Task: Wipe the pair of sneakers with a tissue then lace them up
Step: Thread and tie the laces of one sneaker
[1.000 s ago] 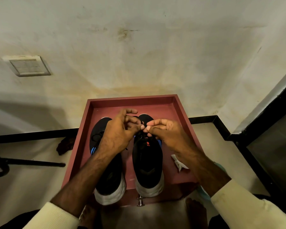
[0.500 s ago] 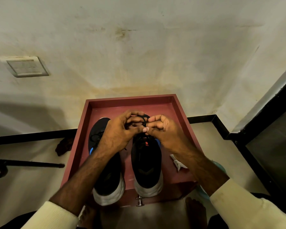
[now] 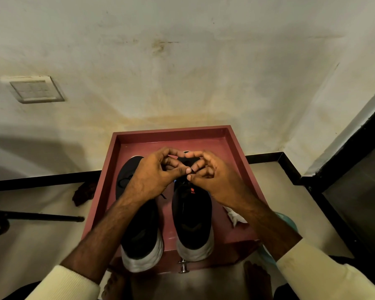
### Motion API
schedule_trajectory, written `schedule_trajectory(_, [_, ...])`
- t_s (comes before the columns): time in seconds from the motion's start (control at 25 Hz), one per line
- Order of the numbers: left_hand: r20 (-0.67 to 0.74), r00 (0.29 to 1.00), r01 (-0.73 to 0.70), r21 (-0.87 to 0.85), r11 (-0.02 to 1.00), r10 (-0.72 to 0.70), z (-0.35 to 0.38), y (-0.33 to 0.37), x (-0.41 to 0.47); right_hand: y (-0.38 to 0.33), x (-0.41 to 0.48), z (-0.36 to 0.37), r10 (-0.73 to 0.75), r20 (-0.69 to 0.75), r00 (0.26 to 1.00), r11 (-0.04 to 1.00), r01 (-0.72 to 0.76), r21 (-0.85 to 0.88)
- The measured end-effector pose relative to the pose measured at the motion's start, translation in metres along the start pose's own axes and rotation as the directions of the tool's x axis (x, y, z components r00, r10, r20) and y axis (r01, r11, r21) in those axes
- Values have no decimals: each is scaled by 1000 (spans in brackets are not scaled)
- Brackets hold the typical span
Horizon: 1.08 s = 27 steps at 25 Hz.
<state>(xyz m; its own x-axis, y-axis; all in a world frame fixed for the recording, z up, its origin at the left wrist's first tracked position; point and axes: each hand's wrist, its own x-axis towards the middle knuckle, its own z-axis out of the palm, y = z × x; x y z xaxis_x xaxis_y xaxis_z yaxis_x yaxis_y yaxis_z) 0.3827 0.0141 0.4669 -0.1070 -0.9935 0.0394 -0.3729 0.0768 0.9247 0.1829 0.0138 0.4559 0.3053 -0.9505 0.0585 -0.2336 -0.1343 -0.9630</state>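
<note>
Matt black cloth sneakers (image 3: 189, 215) with white foam soles, smooth maroon tray (image 3: 171, 135), crumpled white tissue (image 3: 234, 216)

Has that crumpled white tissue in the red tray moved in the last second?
No. The tissue lies where it was, near the right wall of the red tray, beside the right sneaker.

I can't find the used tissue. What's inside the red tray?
The tray holds a left sneaker, a right sneaker and a crumpled white tissue near its right wall. The left hand and right hand grip and cover the right sneaker's laces; the forearm hides part of the tissue.
</note>
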Motion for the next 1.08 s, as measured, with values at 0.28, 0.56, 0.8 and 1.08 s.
schedule_trajectory(0.28, [99,995,-17,-37,999,20,-7,-2,1,1,1,-2,-48,-64,997,967,30,-252])
schedule_trajectory(0.56, [120,989,-87,45,995,81,-6,-2,1,0,1,-7,43,74,996,995,-36,-98])
schedule_trajectory(0.8, [65,989,-145,195,970,135,-10,-1,0,-2,-4,-10,-150,33,988,916,152,-371])
schedule_trajectory(1.08, [127,973,-231,534,814,193,-28,-4,4,-12,-2,-33,92,-67,993,994,-87,69])
